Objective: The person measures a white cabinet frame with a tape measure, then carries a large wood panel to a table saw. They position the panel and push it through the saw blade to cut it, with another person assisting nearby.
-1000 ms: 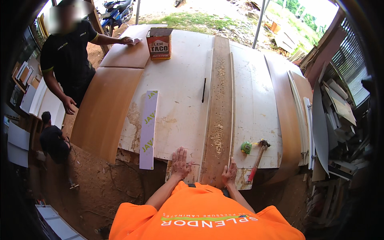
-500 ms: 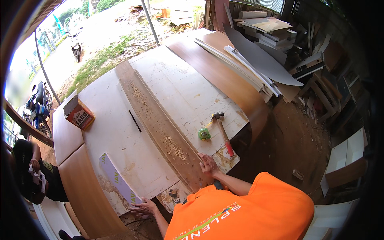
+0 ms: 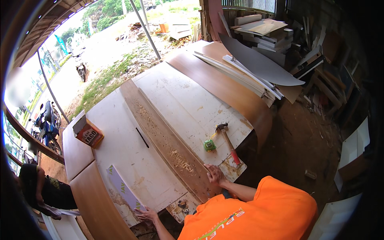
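Observation:
Across the white worktable [image 3: 168, 94] lies a long brown wooden board [image 3: 160, 132] scattered with wood shavings. My right hand [image 3: 215, 175] has its fingers bent over the right edge of this board, close to its near end. My left hand [image 3: 148, 216] touches the near end of a narrow strip with purple printed film [image 3: 125, 191], fingers stretched out. Right of the board lie a green tape measure [image 3: 209, 145] and a claw hammer [image 3: 228, 142] with a red grip. A thin black stick-like thing [image 3: 142, 137] rests left of the board.
An open-topped red and brown box [image 3: 88, 133] stands at the table's far left. Curved brown sheets [image 3: 224, 86] and white strips [image 3: 248, 76] lie toward the right. Another person [image 3: 46, 190] is at the left edge, holding something pale. Stacked boards [image 3: 268, 34] fill the back right.
The whole view has shifted, so the table sits lower and farther right. Both my hands keep their places on the board and strip. The other person's hands and pale item are lower.

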{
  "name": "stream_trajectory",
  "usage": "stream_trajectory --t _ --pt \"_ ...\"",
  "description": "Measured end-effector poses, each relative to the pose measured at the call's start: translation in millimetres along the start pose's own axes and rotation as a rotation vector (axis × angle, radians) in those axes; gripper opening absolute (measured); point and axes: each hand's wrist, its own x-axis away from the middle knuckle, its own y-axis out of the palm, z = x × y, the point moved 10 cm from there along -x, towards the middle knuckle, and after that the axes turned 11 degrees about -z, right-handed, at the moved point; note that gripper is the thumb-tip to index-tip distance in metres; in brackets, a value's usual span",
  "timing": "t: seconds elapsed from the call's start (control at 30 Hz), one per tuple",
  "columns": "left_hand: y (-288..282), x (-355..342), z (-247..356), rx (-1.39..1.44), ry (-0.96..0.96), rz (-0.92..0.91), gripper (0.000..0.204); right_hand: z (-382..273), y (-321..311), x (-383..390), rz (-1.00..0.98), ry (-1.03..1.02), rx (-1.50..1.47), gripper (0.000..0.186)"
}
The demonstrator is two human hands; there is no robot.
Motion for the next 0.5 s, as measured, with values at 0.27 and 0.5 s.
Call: stream_trajectory --t 0.27,0.5 --pt "16 -36 -4 0.041 0.052 0.037 0.085 3 -2 1 0.034 -0.006 -0.017 0.061" --pt "2 -22 9 -0.104 0.015 -0.010 0.076 8 0 4 0.058 -0.015 0.006 0.062"
